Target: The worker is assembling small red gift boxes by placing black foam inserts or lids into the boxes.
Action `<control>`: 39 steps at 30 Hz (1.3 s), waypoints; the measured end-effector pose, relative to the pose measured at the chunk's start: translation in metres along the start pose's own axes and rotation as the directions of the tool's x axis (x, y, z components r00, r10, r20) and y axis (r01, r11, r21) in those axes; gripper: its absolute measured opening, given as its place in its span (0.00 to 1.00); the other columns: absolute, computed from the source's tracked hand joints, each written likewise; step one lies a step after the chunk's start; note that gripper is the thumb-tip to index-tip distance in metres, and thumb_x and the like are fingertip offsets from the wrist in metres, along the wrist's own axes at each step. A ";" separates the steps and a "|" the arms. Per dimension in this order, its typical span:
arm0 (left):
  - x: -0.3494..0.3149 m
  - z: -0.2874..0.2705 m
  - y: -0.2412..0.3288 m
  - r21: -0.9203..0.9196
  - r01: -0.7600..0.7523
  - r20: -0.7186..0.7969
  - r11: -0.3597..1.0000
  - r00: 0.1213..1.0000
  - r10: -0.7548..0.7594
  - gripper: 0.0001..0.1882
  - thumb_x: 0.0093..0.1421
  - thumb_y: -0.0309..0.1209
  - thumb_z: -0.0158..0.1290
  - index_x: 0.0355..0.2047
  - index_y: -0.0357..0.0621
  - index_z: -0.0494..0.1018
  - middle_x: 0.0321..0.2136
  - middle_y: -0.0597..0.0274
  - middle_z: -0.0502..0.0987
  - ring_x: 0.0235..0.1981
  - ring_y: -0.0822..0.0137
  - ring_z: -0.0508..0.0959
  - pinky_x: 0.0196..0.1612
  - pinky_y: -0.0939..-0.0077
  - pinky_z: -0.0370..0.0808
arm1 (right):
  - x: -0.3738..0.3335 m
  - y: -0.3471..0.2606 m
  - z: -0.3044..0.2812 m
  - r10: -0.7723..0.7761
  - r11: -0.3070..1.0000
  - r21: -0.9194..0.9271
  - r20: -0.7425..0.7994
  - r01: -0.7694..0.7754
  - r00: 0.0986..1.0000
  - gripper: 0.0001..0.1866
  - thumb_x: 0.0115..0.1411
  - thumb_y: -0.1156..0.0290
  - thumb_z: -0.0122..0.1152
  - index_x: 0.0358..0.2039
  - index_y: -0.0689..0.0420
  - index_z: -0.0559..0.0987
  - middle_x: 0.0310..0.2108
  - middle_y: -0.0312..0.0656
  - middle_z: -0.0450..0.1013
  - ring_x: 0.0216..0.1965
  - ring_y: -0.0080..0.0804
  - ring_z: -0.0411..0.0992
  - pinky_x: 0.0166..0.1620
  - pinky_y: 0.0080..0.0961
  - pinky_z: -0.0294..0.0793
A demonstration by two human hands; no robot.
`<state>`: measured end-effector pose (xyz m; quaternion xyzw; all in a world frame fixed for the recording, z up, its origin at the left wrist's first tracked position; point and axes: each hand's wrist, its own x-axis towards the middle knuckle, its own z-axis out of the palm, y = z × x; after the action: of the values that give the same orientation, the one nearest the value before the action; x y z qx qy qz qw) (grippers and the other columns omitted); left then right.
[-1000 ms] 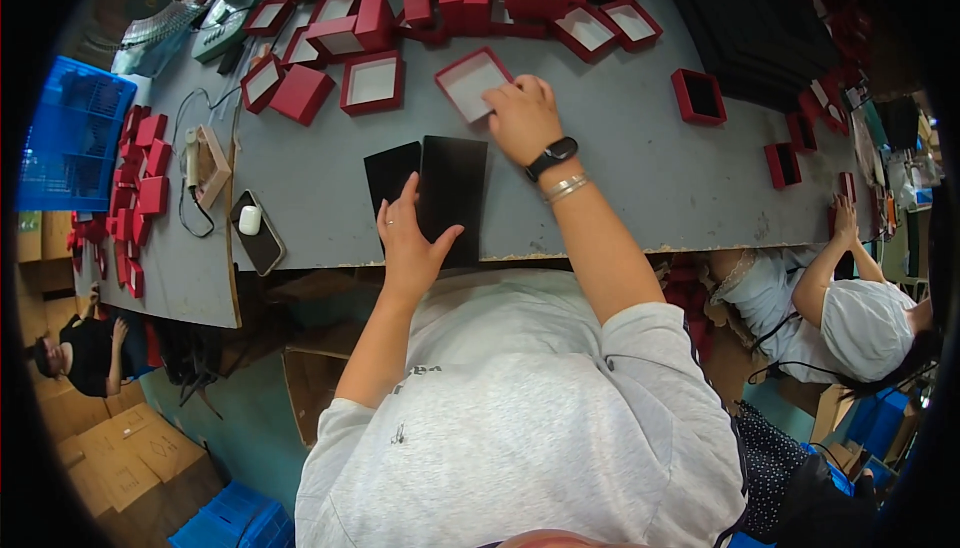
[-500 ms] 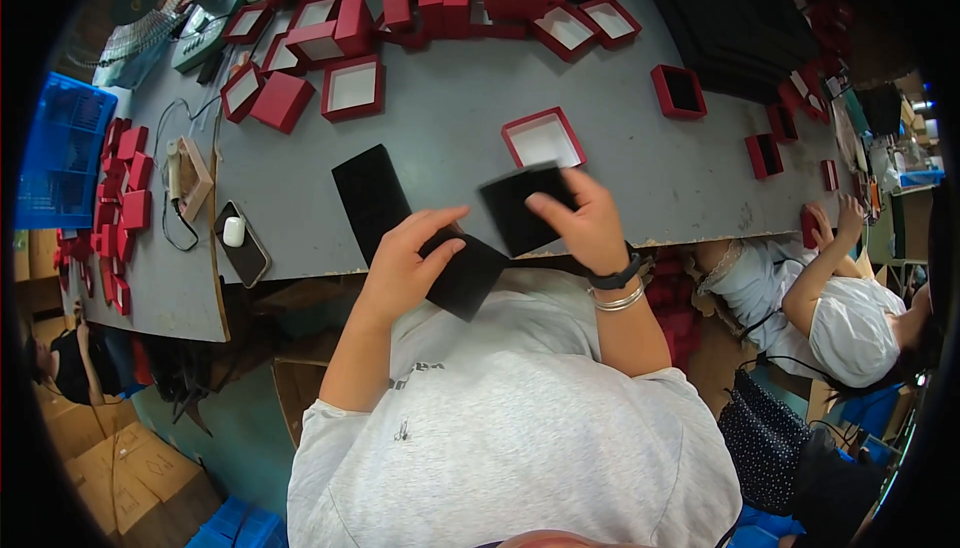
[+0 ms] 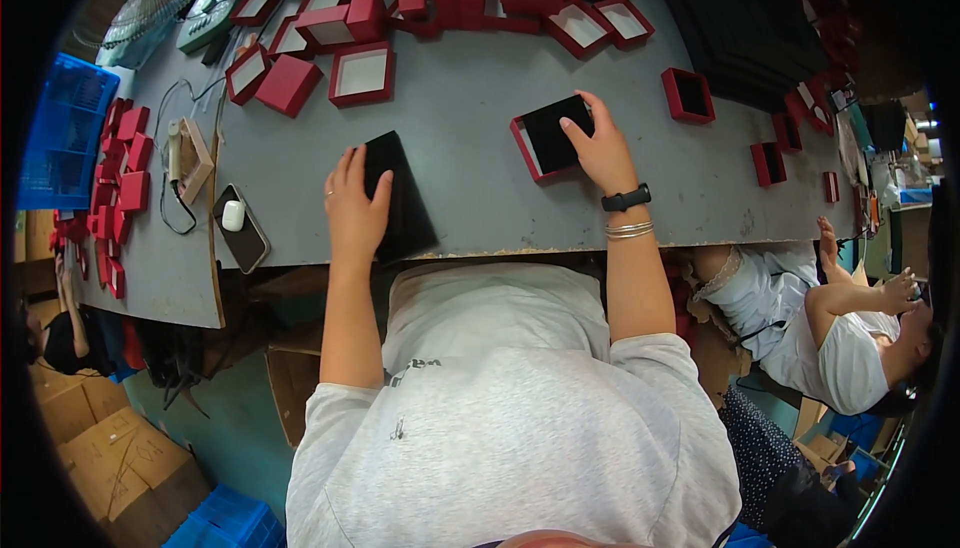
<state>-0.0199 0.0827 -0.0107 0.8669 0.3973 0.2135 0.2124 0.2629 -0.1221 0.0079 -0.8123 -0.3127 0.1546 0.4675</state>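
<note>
My left hand lies flat on a stack of black square pads near the front edge of the grey table. My right hand presses its fingers on a black pad sitting inside a red open box in the middle of the table. The pad fills the box. I wear a black watch and thin bangles on the right wrist.
Many red boxes with white linings lie along the table's far edge. A stack of black sheets sits far right, near small red boxes with black pads. A phone and a blue crate are left. Another person sits right.
My right hand carried a black pad from near my body out to the red box and set it inside. My left hand went back onto the black stack.
</note>
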 end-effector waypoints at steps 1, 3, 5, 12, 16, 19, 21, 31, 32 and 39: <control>-0.003 0.010 0.007 0.093 -0.020 -0.028 0.995 0.999 0.022 0.26 0.65 0.41 0.55 0.60 0.45 0.71 0.64 0.51 0.67 0.62 0.44 0.66 0.64 0.53 0.64 | -0.001 0.002 0.004 -0.062 0.994 -0.089 -0.048 0.057 0.997 0.28 0.63 0.61 0.62 0.61 0.57 0.69 0.52 0.54 0.73 0.52 0.50 0.72 0.56 0.40 0.71; -0.009 0.020 0.016 0.038 -0.059 -0.056 0.997 0.997 0.062 0.25 0.65 0.41 0.54 0.59 0.45 0.72 0.63 0.51 0.67 0.62 0.44 0.66 0.63 0.51 0.64 | -0.004 0.002 0.012 -0.127 0.977 -0.180 -0.086 0.109 0.988 0.28 0.64 0.60 0.62 0.61 0.56 0.70 0.55 0.53 0.71 0.55 0.53 0.69 0.59 0.42 0.69; -0.009 0.027 0.025 0.034 -0.087 -0.065 0.996 0.994 0.089 0.24 0.64 0.40 0.55 0.58 0.45 0.73 0.62 0.50 0.68 0.62 0.43 0.66 0.63 0.50 0.64 | -0.012 -0.002 0.021 -0.129 0.924 -0.372 -0.088 0.087 0.988 0.28 0.64 0.57 0.61 0.62 0.53 0.71 0.62 0.53 0.64 0.62 0.54 0.61 0.63 0.43 0.63; 0.000 0.034 0.077 0.092 -0.428 0.104 0.899 0.902 0.419 0.29 0.59 0.28 0.54 0.62 0.45 0.67 0.60 0.53 0.71 0.64 0.51 0.67 0.68 0.52 0.57 | -0.031 -0.003 0.044 -0.181 0.892 -0.409 0.072 0.195 0.981 0.35 0.66 0.49 0.55 0.68 0.53 0.63 0.67 0.53 0.59 0.67 0.56 0.56 0.66 0.49 0.57; -0.003 0.041 0.085 -0.219 -0.330 0.207 0.918 0.904 0.374 0.35 0.59 0.32 0.54 0.66 0.39 0.60 0.59 0.50 0.72 0.63 0.54 0.69 0.68 0.54 0.55 | -0.040 -0.019 0.050 -0.185 0.831 -0.494 0.186 0.254 0.965 0.42 0.66 0.44 0.54 0.70 0.59 0.58 0.69 0.52 0.57 0.70 0.54 0.53 0.69 0.50 0.53; -0.004 0.039 0.080 -0.350 -0.306 0.191 0.885 0.902 0.388 0.41 0.58 0.44 0.58 0.67 0.39 0.58 0.60 0.51 0.71 0.64 0.55 0.68 0.68 0.54 0.55 | -0.043 -0.020 0.048 -0.242 0.719 -0.603 0.247 0.345 0.938 0.45 0.65 0.41 0.54 0.70 0.62 0.57 0.69 0.52 0.57 0.70 0.52 0.54 0.69 0.49 0.53; -0.006 0.036 0.087 -0.101 -0.488 0.171 0.867 0.850 0.498 0.52 0.51 0.56 0.62 0.68 0.40 0.57 0.61 0.52 0.70 0.65 0.55 0.67 0.69 0.55 0.54 | -0.043 -0.024 0.046 -0.253 0.682 -0.634 0.262 0.364 0.931 0.43 0.63 0.44 0.57 0.68 0.61 0.60 0.69 0.51 0.58 0.70 0.51 0.55 0.68 0.47 0.55; -0.005 0.039 0.085 -0.145 -0.450 0.215 0.881 0.855 0.472 0.56 0.37 0.49 0.71 0.65 0.39 0.60 0.59 0.50 0.71 0.64 0.59 0.68 0.68 0.56 0.55 | -0.089 -0.030 0.040 -0.422 0.626 -0.563 0.338 0.540 0.841 0.33 0.62 0.51 0.61 0.61 0.59 0.72 0.63 0.48 0.67 0.67 0.41 0.62 0.69 0.45 0.55; -0.005 0.039 0.085 -0.148 -0.458 0.218 0.876 0.849 0.481 0.56 0.37 0.49 0.71 0.65 0.39 0.60 0.59 0.50 0.71 0.64 0.59 0.68 0.68 0.56 0.55 | -0.091 -0.031 0.038 -0.419 0.629 -0.567 0.328 0.532 0.846 0.33 0.62 0.51 0.61 0.61 0.59 0.72 0.63 0.48 0.67 0.67 0.41 0.62 0.69 0.45 0.55; -0.006 0.040 0.084 -0.133 -0.463 0.223 0.876 0.848 0.481 0.56 0.40 0.50 0.71 0.66 0.40 0.59 0.58 0.53 0.72 0.62 0.59 0.70 0.68 0.54 0.55 | -0.098 -0.043 0.042 -0.502 0.567 -0.532 0.384 0.630 0.775 0.33 0.63 0.43 0.57 0.57 0.57 0.76 0.62 0.44 0.70 0.66 0.39 0.62 0.70 0.47 0.54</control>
<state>0.0484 0.0205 0.0011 0.9492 0.1340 0.1631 0.2334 0.1505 -0.1426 0.0193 -0.7570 -0.6327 -0.0424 0.1578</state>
